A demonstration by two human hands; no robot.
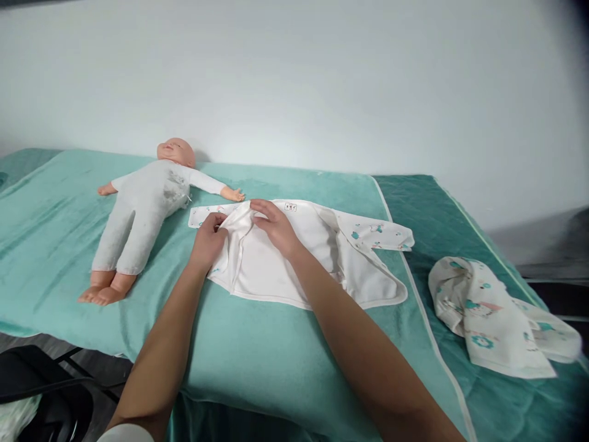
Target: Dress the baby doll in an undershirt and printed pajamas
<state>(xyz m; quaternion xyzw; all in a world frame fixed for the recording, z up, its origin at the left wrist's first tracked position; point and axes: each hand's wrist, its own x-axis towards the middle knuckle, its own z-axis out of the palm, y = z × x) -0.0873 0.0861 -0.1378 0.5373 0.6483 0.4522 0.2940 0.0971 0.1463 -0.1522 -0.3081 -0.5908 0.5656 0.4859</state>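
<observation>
A white baby shirt (pixel 285 258) with small printed figures on its sleeves lies spread out and opened, its plain inside facing up. My left hand (pixel 210 244) is closed on the shirt's left front panel, near the base of the left sleeve. At the neckline, my right hand (pixel 275 227) pinches the upper edge of that same panel, its fingertips partly hidden by cloth. Just beyond the left sleeve lies a baby doll (pixel 147 202) on its back, with a white cloth body and one arm stretched toward the shirt.
A light green cover (pixel 294 362) lies over the bed, with darker green quilted cloth (pixel 497 405) on the right. There sits a crumpled printed baby garment (pixel 492 319). A white wall (pixel 322 86) rises behind. A black chair (pixel 50 387) stands at lower left.
</observation>
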